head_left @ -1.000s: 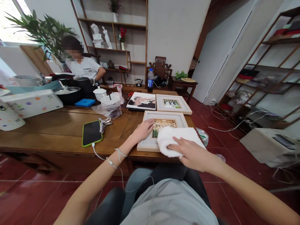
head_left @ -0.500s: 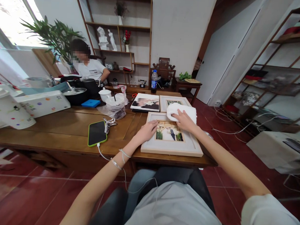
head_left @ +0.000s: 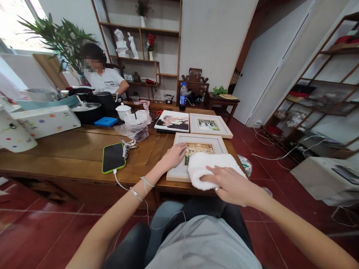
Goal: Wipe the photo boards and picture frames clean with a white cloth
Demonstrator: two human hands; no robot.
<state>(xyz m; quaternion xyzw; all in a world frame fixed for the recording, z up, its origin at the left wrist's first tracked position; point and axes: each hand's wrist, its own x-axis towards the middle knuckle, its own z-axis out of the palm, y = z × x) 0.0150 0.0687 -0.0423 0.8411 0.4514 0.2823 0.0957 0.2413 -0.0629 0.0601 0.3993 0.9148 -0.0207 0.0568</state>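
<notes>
A light-wood picture frame (head_left: pixel 175 174) with a photo inside lies flat at the near edge of the wooden table. On its left border rests my left hand (head_left: pixel 175 155), fingers stretched out flat and holding nothing. A folded white towel (head_left: pixel 209 163) covers the frame's lower right part, including much of the photo. My right hand (head_left: pixel 231 184) grips that towel, its thumb tucked into the fold. Just behind lies a second framed picture (head_left: pixel 226 130), and left of it a portrait picture (head_left: pixel 172 121) on a dark stack.
Left on the table (head_left: pixel 75 154) lies a charging phone (head_left: pixel 114 157) beside a crumpled foil wrapper (head_left: pixel 128 147). A bagged plastic cup (head_left: pixel 136 121), blue box (head_left: pixel 105 121), pot (head_left: pixel 86 109) and bottle (head_left: pixel 183 96) stand farther back. A person (head_left: pixel 106 79) sits across the table.
My right hand has drawn the towel from the frame's far edge toward me, onto its lower right part, uncovering the second framed picture. My left hand stays on the left border.
</notes>
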